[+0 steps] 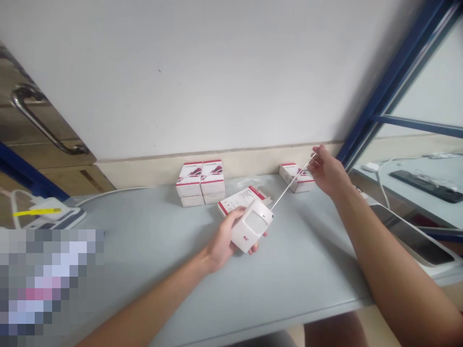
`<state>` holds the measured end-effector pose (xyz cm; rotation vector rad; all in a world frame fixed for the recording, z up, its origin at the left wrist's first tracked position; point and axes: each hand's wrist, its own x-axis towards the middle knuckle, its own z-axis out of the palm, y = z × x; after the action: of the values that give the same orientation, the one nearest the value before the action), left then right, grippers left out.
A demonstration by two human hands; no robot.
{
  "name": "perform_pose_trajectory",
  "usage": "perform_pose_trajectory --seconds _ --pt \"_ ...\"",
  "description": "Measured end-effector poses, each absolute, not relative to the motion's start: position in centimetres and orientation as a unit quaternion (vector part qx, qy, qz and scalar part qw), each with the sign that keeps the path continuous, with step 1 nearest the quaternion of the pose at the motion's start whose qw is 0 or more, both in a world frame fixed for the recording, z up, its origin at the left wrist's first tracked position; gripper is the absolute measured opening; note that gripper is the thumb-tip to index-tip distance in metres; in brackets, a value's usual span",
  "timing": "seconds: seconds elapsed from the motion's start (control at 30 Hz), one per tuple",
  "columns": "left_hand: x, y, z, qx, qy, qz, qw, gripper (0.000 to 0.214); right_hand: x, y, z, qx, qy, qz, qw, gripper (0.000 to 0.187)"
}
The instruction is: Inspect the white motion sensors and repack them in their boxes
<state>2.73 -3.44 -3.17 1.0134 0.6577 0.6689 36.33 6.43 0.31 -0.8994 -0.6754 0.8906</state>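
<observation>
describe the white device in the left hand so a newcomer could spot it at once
Find the grey table by the wall. Over its middle, the left hand holds the white device. Unlike the printed boxes behind, it has an inset front panel and a thin rod running from one corner to the right hand.

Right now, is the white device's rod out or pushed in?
Out: the thin rod shows at length between the white device and the right hand.

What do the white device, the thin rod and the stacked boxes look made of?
White device: probably plastic, its smooth moulded face softly shiny. Thin rod: likely metal, bright and silvery. Stacked boxes: probably cardboard, flat printed faces, finish unclear.
</observation>
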Motion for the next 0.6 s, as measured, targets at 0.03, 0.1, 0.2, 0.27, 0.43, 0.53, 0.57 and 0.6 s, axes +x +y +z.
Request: perform_pose_trajectory --seconds 0.03,0.1,0.2,0.27,0.43,0.53,0.57,0.6 --pt "2.8 -3.4 -3.3 0.468 0.304 0.317 0.767 0.045 36.3 6.4 0.3 -0.409 -0.322 0.415 0.746 0.024" --pt "2.9 -3.4 -3.6 0.467 0.307 0.325 0.763 0.044 36.1 6.3 0.2 -0.406 -0.346 0.426 0.731 0.028" --pt "3.1 -3.4 -3.8 0.464 0.311 0.331 0.760 0.042 35.2 6.3 -0.1 -0.423 -0.370 0.425 0.709 0.033" --pt "3.2 -3.4 -3.8 0.463 0.305 0.334 0.763 0.041 34.4 6.2 -0.4 -0.444 -0.375 0.403 0.707 0.035" --pt "3.2 -3.2 -4.0 0.467 0.306 0.316 0.767 0.043 33.8 6.2 -1.0 -0.465 -0.385 0.343 0.719 0.054" --pt "3.2 -3.1 -3.8 0.468 0.304 0.300 0.774 0.048 34.1 6.2 -1.3 -0.460 -0.392 0.350 0.716 0.054" --pt "3.1 -3.1 -3.8 0.467 0.299 0.297 0.777 0.049 34.2 6.2 -1.3 -0.458 -0.391 0.353 0.716 0.052" --pt "3.1 -3.1 -3.7 0.465 0.294 0.296 0.781 0.050 34.2 6.3 -1.4 -0.454 -0.389 0.357 0.718 0.050"
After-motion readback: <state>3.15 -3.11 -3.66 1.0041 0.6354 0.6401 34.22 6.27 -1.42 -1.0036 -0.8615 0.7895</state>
